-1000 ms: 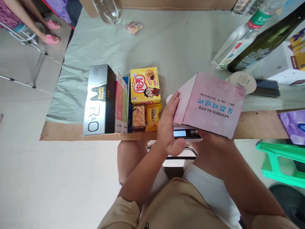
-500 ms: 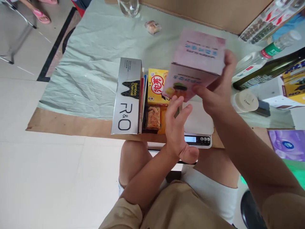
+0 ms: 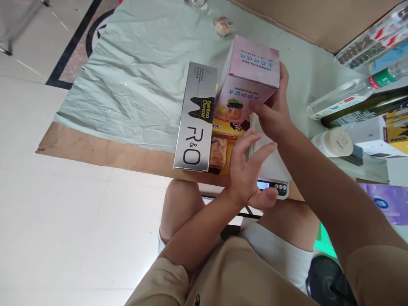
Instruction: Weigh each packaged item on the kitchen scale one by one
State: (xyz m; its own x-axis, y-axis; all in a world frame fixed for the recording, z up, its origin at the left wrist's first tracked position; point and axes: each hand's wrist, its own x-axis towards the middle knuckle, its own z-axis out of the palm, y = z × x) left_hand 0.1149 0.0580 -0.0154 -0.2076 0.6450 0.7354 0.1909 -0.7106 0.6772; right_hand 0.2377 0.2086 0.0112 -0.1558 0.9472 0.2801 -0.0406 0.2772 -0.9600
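My right hand [image 3: 276, 104] grips a pink cardboard box [image 3: 244, 91] by its right side, with the thumb on the near face. Whether that box rests on anything is hidden. It covers much of a yellow snack box [image 3: 237, 123]. Left of it lies a long silver toothpaste box [image 3: 194, 119] lettered "Bamboo Charcoal". My left hand [image 3: 245, 170] holds nothing, fingers apart and palm turned sideways, just nearer me than the pink box. By its fingers lies a wrapped brown snack [image 3: 218, 152]. A white kitchen scale [image 3: 276, 165] is partly behind this hand.
At the right stand or lie a clear bottle [image 3: 344, 95], a dark green bottle [image 3: 360, 110], a lidded jar [image 3: 334, 142] and a purple tissue pack [image 3: 387, 204]. A small wrapped snack [image 3: 223, 26] lies farther back, before a cardboard wall [image 3: 296, 19]. Pale green cloth [image 3: 137, 80] covers the table.
My right hand has carried the pink box left, close to the silver box and over the yellow one. My left hand stays spread beside it. The view has shifted a little.
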